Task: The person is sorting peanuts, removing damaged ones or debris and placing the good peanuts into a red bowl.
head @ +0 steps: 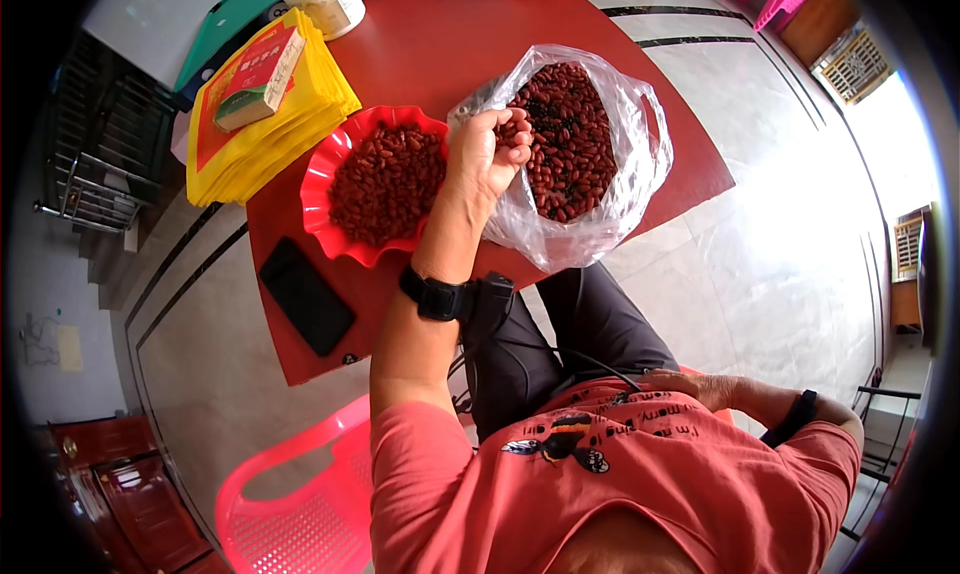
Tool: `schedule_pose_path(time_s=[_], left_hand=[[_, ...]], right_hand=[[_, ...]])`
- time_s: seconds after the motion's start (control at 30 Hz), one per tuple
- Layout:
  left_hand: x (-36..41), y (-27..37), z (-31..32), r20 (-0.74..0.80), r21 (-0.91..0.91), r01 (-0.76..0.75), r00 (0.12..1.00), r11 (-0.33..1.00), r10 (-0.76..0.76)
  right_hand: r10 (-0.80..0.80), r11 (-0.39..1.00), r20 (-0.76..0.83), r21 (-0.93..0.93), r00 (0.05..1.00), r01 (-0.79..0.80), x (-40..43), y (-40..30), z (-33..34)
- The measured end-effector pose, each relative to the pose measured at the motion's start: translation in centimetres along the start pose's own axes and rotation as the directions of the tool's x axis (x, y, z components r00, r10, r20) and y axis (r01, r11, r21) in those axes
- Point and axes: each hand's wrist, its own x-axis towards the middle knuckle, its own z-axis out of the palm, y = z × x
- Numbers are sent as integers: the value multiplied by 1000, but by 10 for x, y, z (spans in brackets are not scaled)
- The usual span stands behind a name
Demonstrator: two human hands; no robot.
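My left hand (pixel 499 150) is curled palm-up around some red kidney beans (pixel 510 132). It hovers at the near-left rim of a clear plastic bag (pixel 641 191), whose mouth is spread wide. Inside the bag, red kidney beans (pixel 562 187) lie mixed with small black beans (pixel 559 116). Left of my wrist stands a red plastic bowl (pixel 319 206) with a wavy rim, holding many red kidney beans (pixel 386 180); my forearm covers part of its right side. My right hand (pixel 671 382) rests at my waist over my lap, its fingers mostly hidden.
Everything stands on a red table (pixel 435 41). A black phone (pixel 307 296) lies near its left edge. Behind the bowl, a thick book (pixel 259 78) tops a stack of yellow bags (pixel 300 131). A white tub (pixel 322 3) stands farther back. A pink plastic chair (pixel 292 499) is at left.
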Motion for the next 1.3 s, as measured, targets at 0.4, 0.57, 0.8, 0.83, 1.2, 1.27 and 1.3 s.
schedule_pose_path(time_s=[0.4, 0.57, 0.8, 0.83, 1.2, 1.27, 1.3], left_hand=[[-2, 0, 1, 5, 22, -4, 1000, 1000, 4], [3, -2, -2, 18, 8, 11, 1000, 1000, -11], [0, 0, -2, 1, 28, 9, 1000, 1000, -9], [0, 0, -2, 10, 29, 10, 1000, 1000, -10], [-1, -2, 1, -24, 49, 13, 1000, 999, -12], [-1, -2, 2, -29, 48, 14, 999, 999, -13], [-1, -2, 0, -38, 43, 18, 999, 999, -16]], right_hand=[[516, 848, -258, 287, 817, -445, -21, 17, -53], [482, 873, -597, 263, 641, -411, -18, 24, -86], [136, 959, -720, -78, 681, -273, 7, -69, -142], [17, 938, -710, -232, 704, -257, 13, -83, -153], [-404, 681, -593, -703, 696, -204, 167, -142, -261], [-396, 669, -616, -701, 681, -246, 188, -127, -273], [-384, 658, -638, -696, 667, -288, 197, -125, -274]])
